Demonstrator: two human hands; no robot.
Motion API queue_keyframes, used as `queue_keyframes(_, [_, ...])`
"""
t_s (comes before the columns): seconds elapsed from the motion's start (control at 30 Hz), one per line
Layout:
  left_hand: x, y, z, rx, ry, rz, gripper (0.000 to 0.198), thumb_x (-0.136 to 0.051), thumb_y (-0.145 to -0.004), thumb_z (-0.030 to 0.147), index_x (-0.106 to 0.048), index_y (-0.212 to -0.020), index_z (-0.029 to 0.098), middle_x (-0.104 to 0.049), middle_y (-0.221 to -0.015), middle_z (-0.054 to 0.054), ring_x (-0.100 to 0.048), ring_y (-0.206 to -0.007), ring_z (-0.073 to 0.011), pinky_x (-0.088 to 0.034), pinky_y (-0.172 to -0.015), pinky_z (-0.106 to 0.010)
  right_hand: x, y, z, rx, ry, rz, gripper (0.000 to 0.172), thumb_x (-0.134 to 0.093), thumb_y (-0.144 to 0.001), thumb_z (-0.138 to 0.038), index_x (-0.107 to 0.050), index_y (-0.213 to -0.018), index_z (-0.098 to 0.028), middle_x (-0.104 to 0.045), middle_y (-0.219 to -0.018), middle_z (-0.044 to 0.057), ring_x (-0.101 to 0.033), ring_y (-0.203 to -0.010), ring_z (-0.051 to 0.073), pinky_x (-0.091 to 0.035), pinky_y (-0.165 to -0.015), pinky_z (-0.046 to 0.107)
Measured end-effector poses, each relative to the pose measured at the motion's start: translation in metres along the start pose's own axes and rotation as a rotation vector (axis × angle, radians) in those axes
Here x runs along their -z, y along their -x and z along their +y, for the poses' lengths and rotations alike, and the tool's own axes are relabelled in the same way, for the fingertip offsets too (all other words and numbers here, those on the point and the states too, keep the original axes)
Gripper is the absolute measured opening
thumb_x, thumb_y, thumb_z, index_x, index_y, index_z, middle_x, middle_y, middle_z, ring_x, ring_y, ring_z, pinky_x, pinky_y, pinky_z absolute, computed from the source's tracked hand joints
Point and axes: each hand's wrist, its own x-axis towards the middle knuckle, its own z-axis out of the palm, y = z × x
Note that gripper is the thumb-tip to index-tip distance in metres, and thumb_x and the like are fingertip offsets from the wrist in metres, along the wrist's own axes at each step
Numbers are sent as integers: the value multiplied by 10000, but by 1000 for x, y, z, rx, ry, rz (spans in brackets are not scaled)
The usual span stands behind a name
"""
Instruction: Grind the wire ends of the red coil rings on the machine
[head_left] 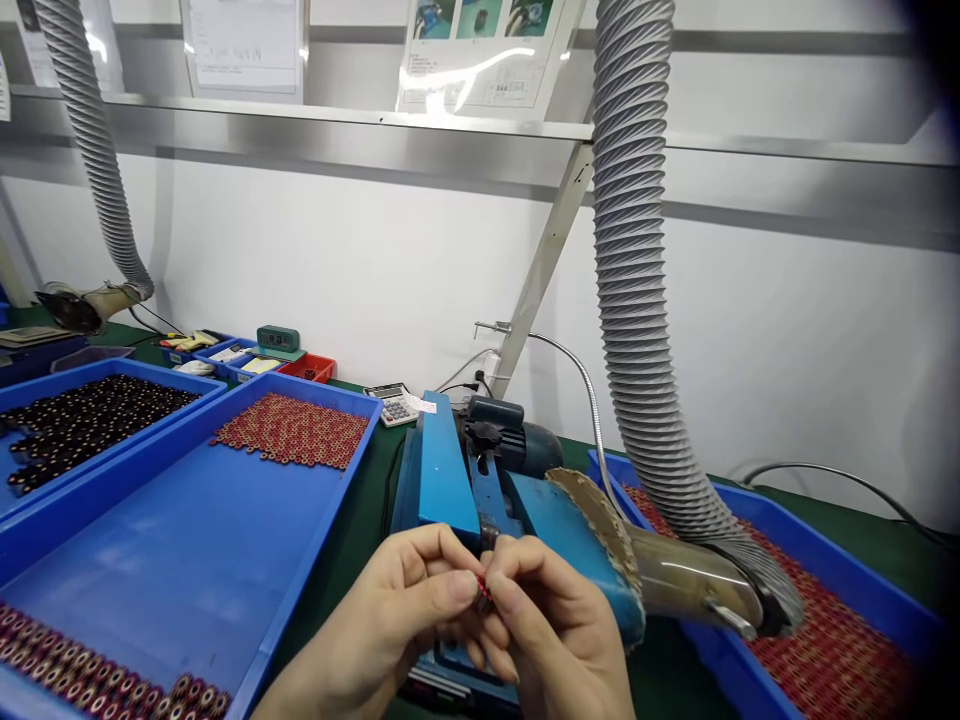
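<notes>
My left hand (409, 610) and my right hand (551, 620) meet fingertip to fingertip at the lower middle. Between their thumbs and forefingers they pinch a small red and dark part (484, 592), mostly covered by the fingers, so its exact kind cannot be made out. Directly behind the hands is a blue bench machine (450, 470) with a dark motor (532, 445). To the left lies a large blue tray (300, 560) with small red ring-shaped parts (292, 430) packed at its far end and darker red ones (97, 660) in rows at its near end.
A ribbed grey hose (634, 230) drops to a metal nozzle (690, 585) right of the machine. Another blue tray (847, 550) there holds red parts. Far left, a tray of black parts (97, 410) adjoins the large one. A calculator (394, 405) rests behind.
</notes>
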Motion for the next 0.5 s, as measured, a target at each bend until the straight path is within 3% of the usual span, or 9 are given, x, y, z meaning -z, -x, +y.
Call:
queue_keyframes(0.33, [5,0,-2,-44,36,-31,311,-850,-727,350,-645,-770,120,-736,-634,-35,-697,-550,-98,-499,-555,-149,0,2,0,22,43,73,295,-836,-746,-423,-671,-657,-196,-577,-458,-48,-482,-372,61,-403,-411,163])
queue_keyframes(0.5, [6,-1,0,-62,43,-44,247,-828,-764,312,-661,-783,130,-763,-682,-34,-726,-576,-103,-517,-562,-138,21,-5,1,281,247,128,285,-730,-858,-388,-663,-656,-199,-547,-520,-23,-518,-473,120,-440,-459,224])
